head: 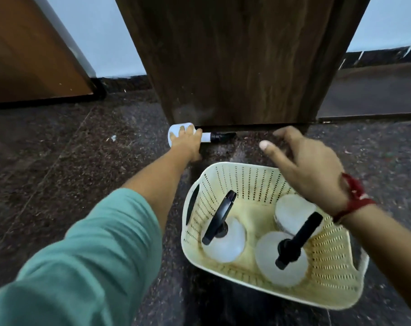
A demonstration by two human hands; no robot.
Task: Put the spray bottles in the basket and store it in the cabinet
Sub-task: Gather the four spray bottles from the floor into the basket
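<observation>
A cream perforated basket (326,274) stands on the dark stone floor. Inside it stand two white spray bottles with black nozzles, one at the left (225,241) and one at the front (277,262), plus a third white bottle (291,210) partly under my right wrist. Another white spray bottle (176,131) lies on its side at the foot of the dark wooden cabinet (235,55), its black nozzle pointing right. My left hand (186,144) is wrapped over this bottle's body. My right hand (310,165) hovers above the basket's far rim, fingers spread and holding nothing.
The cabinet's dark door is closed right behind the lying bottle. A brown wooden door (30,55) stands at the far left against a pale wall. Speckled stone floor (70,149) spreads to the left and right of the basket.
</observation>
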